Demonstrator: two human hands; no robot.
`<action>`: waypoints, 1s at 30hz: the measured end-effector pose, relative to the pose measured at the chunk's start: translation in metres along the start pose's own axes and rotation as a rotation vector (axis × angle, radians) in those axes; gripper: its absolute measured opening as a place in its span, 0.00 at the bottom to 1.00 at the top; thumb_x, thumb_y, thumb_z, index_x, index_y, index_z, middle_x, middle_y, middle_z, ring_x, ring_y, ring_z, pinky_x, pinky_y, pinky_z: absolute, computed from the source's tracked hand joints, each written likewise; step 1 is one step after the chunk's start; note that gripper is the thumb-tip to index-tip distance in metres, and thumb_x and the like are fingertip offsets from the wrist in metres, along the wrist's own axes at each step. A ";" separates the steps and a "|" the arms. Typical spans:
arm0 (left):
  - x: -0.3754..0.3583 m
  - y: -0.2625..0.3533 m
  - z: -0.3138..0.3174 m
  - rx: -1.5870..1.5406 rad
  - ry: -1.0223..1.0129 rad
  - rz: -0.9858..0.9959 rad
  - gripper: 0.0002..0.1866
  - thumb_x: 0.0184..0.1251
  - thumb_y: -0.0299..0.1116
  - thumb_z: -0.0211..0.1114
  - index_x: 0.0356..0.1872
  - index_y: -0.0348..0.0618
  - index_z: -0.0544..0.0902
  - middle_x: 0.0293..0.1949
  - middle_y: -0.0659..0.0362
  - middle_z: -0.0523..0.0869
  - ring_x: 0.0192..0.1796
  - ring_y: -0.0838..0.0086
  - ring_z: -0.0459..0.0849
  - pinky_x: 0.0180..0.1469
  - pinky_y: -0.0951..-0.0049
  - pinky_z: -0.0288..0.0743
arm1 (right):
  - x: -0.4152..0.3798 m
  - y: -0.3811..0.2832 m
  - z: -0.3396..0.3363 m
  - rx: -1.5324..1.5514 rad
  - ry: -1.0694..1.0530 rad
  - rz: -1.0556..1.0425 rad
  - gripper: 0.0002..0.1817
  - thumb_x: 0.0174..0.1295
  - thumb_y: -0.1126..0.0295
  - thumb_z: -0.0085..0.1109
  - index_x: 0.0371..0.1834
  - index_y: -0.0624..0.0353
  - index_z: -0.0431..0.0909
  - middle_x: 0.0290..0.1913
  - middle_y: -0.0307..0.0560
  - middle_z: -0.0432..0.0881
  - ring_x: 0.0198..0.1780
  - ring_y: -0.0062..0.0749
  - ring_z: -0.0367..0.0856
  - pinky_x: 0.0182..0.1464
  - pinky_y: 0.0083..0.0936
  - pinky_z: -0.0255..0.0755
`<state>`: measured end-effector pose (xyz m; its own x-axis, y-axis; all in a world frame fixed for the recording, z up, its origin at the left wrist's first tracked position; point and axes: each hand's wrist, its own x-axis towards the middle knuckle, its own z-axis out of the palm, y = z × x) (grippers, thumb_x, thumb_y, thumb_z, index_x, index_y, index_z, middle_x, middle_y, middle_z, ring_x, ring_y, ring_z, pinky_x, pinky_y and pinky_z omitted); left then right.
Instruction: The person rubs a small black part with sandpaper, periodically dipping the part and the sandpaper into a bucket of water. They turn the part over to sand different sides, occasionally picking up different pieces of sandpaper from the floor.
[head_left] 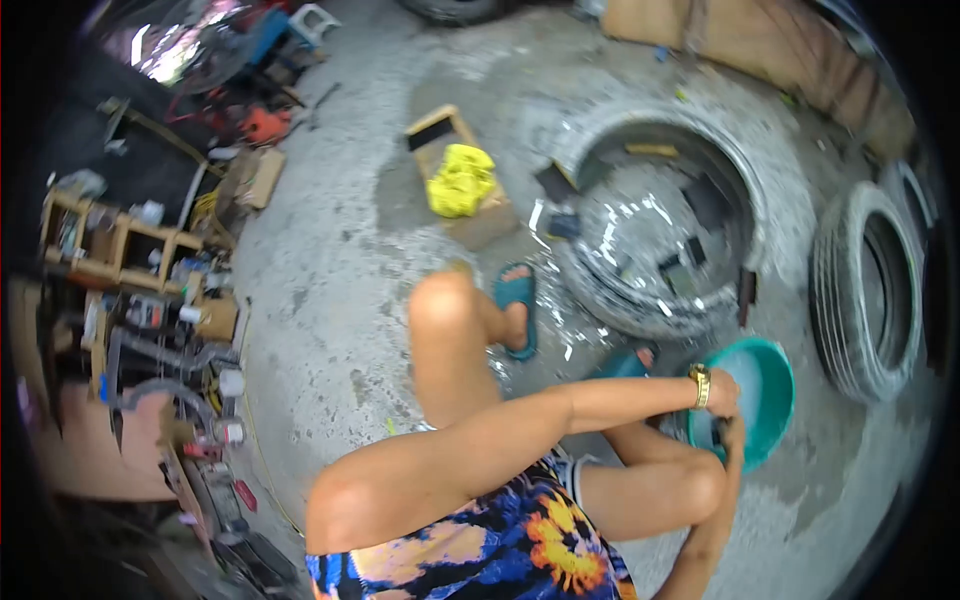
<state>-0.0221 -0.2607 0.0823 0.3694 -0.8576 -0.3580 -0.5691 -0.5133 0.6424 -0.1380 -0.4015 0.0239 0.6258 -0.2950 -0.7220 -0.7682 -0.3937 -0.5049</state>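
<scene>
The fingers of the left hand (722,393), the one with the gold watch (700,385) at its wrist, curl down over the near rim of the teal basin (765,385); whether they pinch the rim or only rest on it I cannot tell from here. The right hand (728,440) comes up from below and meets the same edge, its fingers bunched around something small and dark that is too blurred to name.

The basin sits on the wet concrete floor (340,300) just beside the person's bent knees and holds pale, cloudy water. Both hands bear on one side of it, so I judge a firm press there could tip it and spill the water over the slick ground by the blue sandal (517,305).

Just beyond the basin lies a big tire (665,215), flat and filled with water, with dark patches floating in it. A second tire (868,290) leans to the right, crowding that side. Further off lie a wooden block with a yellow cloth (460,180) on it, and cluttered tool shelves (130,250) along the left wall.
</scene>
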 end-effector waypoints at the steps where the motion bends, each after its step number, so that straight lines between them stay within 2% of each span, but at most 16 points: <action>1: -0.029 0.000 -0.025 -0.102 0.042 -0.016 0.27 0.65 0.53 0.51 0.46 0.39 0.83 0.41 0.45 0.87 0.45 0.51 0.85 0.50 0.56 0.77 | 0.070 0.104 -0.006 -0.358 0.243 -0.285 0.07 0.48 0.76 0.58 0.30 0.66 0.73 0.31 0.59 0.80 0.34 0.54 0.78 0.36 0.46 0.68; 6: -0.139 -0.067 -0.057 -0.641 0.350 0.134 0.32 0.69 0.53 0.54 0.64 0.37 0.67 0.59 0.42 0.76 0.63 0.54 0.72 0.63 0.59 0.66 | 0.021 0.068 -0.062 -0.391 0.440 -0.401 0.11 0.42 0.82 0.54 0.30 0.63 0.66 0.24 0.56 0.71 0.29 0.48 0.72 0.37 0.40 0.69; 8: -0.184 -0.090 -0.062 -1.128 0.373 -0.018 0.34 0.68 0.51 0.60 0.67 0.40 0.65 0.50 0.50 0.80 0.38 0.74 0.81 0.41 0.73 0.76 | 0.019 0.060 -0.074 -0.175 0.405 -0.502 0.15 0.48 0.86 0.52 0.39 0.61 0.65 0.31 0.46 0.74 0.31 0.38 0.74 0.39 0.33 0.72; 10: -0.203 -0.125 -0.057 -1.223 0.547 0.042 0.34 0.69 0.48 0.62 0.69 0.41 0.63 0.36 0.62 0.77 0.29 0.83 0.73 0.34 0.81 0.69 | -0.070 -0.067 -0.059 0.061 0.290 -0.105 0.16 0.56 0.85 0.52 0.48 0.61 0.68 0.39 0.46 0.78 0.38 0.36 0.79 0.44 0.32 0.74; 13: -0.217 -0.151 -0.045 -1.367 0.760 -0.101 0.28 0.70 0.47 0.61 0.63 0.38 0.70 0.36 0.64 0.77 0.32 0.80 0.75 0.39 0.77 0.71 | 0.015 -0.032 -0.065 -0.295 0.430 -0.531 0.18 0.63 0.77 0.55 0.56 0.68 0.71 0.50 0.54 0.79 0.48 0.40 0.80 0.55 0.33 0.72; 14: -0.215 -0.164 -0.039 -1.431 0.864 -0.181 0.24 0.70 0.45 0.60 0.59 0.39 0.73 0.34 0.64 0.77 0.31 0.80 0.75 0.36 0.78 0.71 | -0.061 -0.134 -0.030 -0.175 0.328 -0.375 0.15 0.63 0.75 0.56 0.51 0.71 0.74 0.48 0.54 0.80 0.49 0.40 0.80 0.57 0.32 0.70; 15: -0.203 -0.182 -0.020 -1.505 0.939 -0.270 0.21 0.70 0.44 0.59 0.54 0.39 0.77 0.32 0.64 0.77 0.30 0.80 0.76 0.34 0.79 0.70 | -0.042 -0.143 -0.007 -0.195 0.354 -0.799 0.11 0.62 0.76 0.55 0.45 0.71 0.78 0.41 0.52 0.82 0.40 0.34 0.82 0.46 0.29 0.75; 16: -0.185 -0.203 0.000 -1.141 1.355 -0.033 0.12 0.70 0.38 0.57 0.39 0.38 0.80 0.30 0.64 0.77 0.33 0.76 0.76 0.39 0.73 0.72 | -0.028 -0.149 0.014 -0.072 0.207 -0.642 0.12 0.64 0.74 0.54 0.47 0.69 0.78 0.44 0.52 0.83 0.42 0.35 0.82 0.46 0.30 0.75; 17: -0.196 -0.204 -0.006 -0.961 1.388 -0.084 0.10 0.68 0.34 0.56 0.31 0.39 0.78 0.29 0.62 0.76 0.37 0.74 0.75 0.44 0.70 0.71 | -0.041 -0.180 0.052 0.000 0.189 -0.526 0.12 0.65 0.73 0.54 0.49 0.68 0.77 0.45 0.49 0.83 0.44 0.37 0.82 0.47 0.31 0.75; 19: -0.202 -0.208 -0.005 -1.456 1.352 -0.214 0.12 0.71 0.36 0.54 0.30 0.40 0.77 0.32 0.63 0.77 0.38 0.78 0.73 0.45 0.73 0.70 | -0.043 -0.212 0.111 -0.149 0.071 -0.547 0.15 0.66 0.71 0.53 0.55 0.63 0.76 0.46 0.55 0.82 0.47 0.44 0.82 0.49 0.34 0.74; 20: -0.194 -0.230 0.013 -1.566 1.249 -0.241 0.18 0.73 0.51 0.49 0.32 0.50 0.77 0.27 0.62 0.79 0.28 0.77 0.79 0.32 0.74 0.75 | -0.057 -0.239 0.131 -0.275 0.062 -0.849 0.15 0.68 0.71 0.51 0.55 0.62 0.75 0.47 0.61 0.81 0.48 0.53 0.81 0.49 0.37 0.74; 21: -0.194 -0.235 0.013 -1.568 1.231 -0.264 0.19 0.72 0.54 0.50 0.31 0.51 0.77 0.21 0.64 0.78 0.17 0.81 0.74 0.18 0.79 0.68 | -0.051 -0.251 0.150 -0.195 0.025 -0.740 0.15 0.68 0.75 0.51 0.57 0.62 0.75 0.45 0.56 0.81 0.46 0.32 0.80 0.43 0.28 0.77; 22: -0.197 -0.233 0.011 -1.626 1.178 -0.317 0.21 0.72 0.56 0.48 0.31 0.50 0.77 0.18 0.64 0.78 0.13 0.80 0.72 0.13 0.79 0.63 | -0.058 -0.274 0.159 -0.261 0.093 -0.730 0.15 0.67 0.76 0.52 0.57 0.61 0.75 0.48 0.59 0.81 0.48 0.38 0.81 0.47 0.29 0.76; 25: -0.221 -0.206 -0.011 -1.836 1.007 -0.336 0.26 0.74 0.58 0.41 0.34 0.47 0.76 0.19 0.63 0.78 0.12 0.79 0.72 0.11 0.80 0.62 | -0.050 -0.306 0.174 -0.157 0.149 -0.555 0.16 0.67 0.77 0.50 0.58 0.61 0.75 0.52 0.61 0.80 0.54 0.47 0.81 0.55 0.35 0.73; 27: -0.226 -0.205 -0.017 -1.866 0.998 -0.303 0.26 0.74 0.58 0.40 0.35 0.47 0.76 0.20 0.62 0.79 0.12 0.78 0.72 0.11 0.79 0.61 | -0.024 -0.308 0.189 -0.287 0.346 -0.908 0.20 0.64 0.80 0.49 0.60 0.62 0.73 0.57 0.63 0.77 0.61 0.49 0.76 0.61 0.38 0.70; 30: -0.229 -0.203 -0.020 -1.886 0.968 -0.342 0.23 0.75 0.55 0.42 0.36 0.47 0.75 0.20 0.63 0.77 0.14 0.81 0.71 0.15 0.80 0.65 | -0.020 -0.301 0.213 -0.459 0.288 -0.970 0.25 0.57 0.81 0.50 0.62 0.68 0.70 0.63 0.65 0.72 0.67 0.51 0.70 0.67 0.40 0.64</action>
<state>0.0234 0.0406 0.0475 0.7820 -0.1671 -0.6004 0.5773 0.5573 0.5968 0.0519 -0.0917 0.0893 0.9881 0.1452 0.0515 0.1503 -0.8346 -0.5299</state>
